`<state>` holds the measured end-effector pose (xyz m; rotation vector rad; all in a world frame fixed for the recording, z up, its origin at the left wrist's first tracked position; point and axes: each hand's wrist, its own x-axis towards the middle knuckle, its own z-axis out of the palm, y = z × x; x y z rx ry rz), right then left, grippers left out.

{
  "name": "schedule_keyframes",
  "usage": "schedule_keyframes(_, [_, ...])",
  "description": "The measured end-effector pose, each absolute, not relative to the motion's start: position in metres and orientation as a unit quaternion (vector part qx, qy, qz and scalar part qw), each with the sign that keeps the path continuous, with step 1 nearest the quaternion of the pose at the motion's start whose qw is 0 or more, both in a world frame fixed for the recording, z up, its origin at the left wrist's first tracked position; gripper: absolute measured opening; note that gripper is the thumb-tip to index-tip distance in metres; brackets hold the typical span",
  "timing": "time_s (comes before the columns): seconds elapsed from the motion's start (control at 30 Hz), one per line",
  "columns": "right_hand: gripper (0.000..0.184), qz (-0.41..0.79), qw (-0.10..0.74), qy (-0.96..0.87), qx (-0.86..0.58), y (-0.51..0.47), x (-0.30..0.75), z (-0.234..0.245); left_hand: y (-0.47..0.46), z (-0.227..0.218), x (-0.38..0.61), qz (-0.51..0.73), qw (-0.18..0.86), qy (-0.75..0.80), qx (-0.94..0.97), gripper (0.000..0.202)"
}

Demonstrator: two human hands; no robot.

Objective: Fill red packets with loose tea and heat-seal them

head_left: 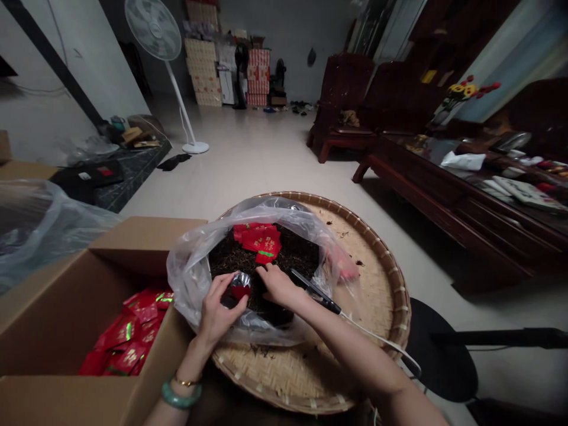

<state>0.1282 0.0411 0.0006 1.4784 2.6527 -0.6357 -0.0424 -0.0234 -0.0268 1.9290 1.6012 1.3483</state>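
My left hand (220,306) is closed on a small red packet (240,291) whose mouth stands open, its shiny silver lining facing up. Beside it, my right hand (277,285) is bent low over the dark dried tea leaves (299,248), fingertips drawn together; what is between them is hidden. The tea fills a clear plastic bag (190,266) with its sides spread wide. On top of the leaves lie several flat red packets (261,239). A black clamp-like tool (317,291) with a white cord rests by my right wrist, partly covered by it.
Under the bag is a round woven bamboo tray (368,307) with scattered leaf bits. An open cardboard box (53,319) at left holds several red packets (133,334). A black round base (439,349) stands right. Farther off are a white fan (195,147) and a dark wooden table (426,189).
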Motion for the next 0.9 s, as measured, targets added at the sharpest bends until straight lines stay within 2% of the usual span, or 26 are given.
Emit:
schedule_keyframes(0.1, [0.044,-0.213,-0.001,0.857,0.469,0.039,0.126,-0.002,-0.022,-0.03,-0.042,0.471,0.15,0.555,0.669,0.037])
schedule_keyframes(0.27, [0.042,-0.248,-0.05,0.852,0.458,0.04,0.129,-0.015,-0.021,-0.031,-0.041,0.475,0.161,0.555,0.664,0.039])
schedule_keyframes(0.37, [0.034,-0.288,-0.115,0.837,0.45,0.043,0.131,-0.022,-0.022,-0.028,-0.041,0.478,0.163,0.555,0.661,0.038])
schedule_keyframes(0.47, [0.034,-0.35,-0.215,0.785,0.464,0.047,0.134,-0.03,-0.023,-0.025,-0.041,0.478,0.163,0.556,0.66,0.036])
schedule_keyframes(0.6, [0.036,-0.514,-0.335,0.625,0.482,0.052,0.14,-0.037,-0.023,-0.023,-0.042,0.483,0.162,0.554,0.659,0.036])
schedule_keyframes(0.73, [0.032,-0.756,-0.373,0.343,0.414,0.051,0.148,-0.032,-0.023,-0.025,-0.041,0.484,0.163,0.554,0.658,0.036])
schedule_keyframes(0.8, [0.03,-0.82,-0.386,0.22,0.362,0.047,0.152,-0.024,-0.022,-0.026,-0.039,0.482,0.169,0.553,0.658,0.036])
schedule_keyframes(0.9, [0.023,-0.853,-0.401,0.106,0.315,0.042,0.155,-0.012,-0.022,-0.025,-0.036,0.479,0.18,0.548,0.662,0.036])
